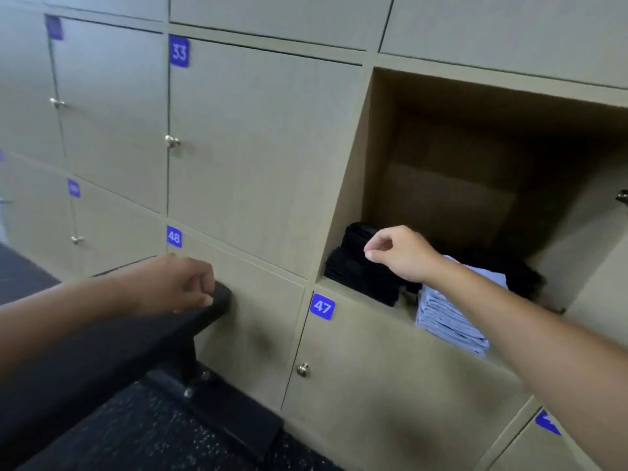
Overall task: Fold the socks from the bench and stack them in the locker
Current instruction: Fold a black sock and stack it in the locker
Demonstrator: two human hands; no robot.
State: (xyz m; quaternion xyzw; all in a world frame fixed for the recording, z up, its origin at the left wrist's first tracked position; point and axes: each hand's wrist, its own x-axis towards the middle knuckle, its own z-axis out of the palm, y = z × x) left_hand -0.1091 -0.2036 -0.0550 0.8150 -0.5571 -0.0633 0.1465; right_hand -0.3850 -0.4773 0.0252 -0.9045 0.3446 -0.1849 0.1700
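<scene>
Open locker at 3 o'clock; black bench at 8. Black sock stack sits inside, left of light-blue folded cloths. Right hand hovers over it, loosely curled, empty (stacking step looks done). Left hand curls on bench end. Next: fetch another sock.

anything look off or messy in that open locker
Slightly. The light blue folded stack juts out past the front edge of the open beige locker, overhanging it at an angle. The black folded sock pile at the left sits fully inside, though its layers look uneven. No damage or spill shows.
</scene>
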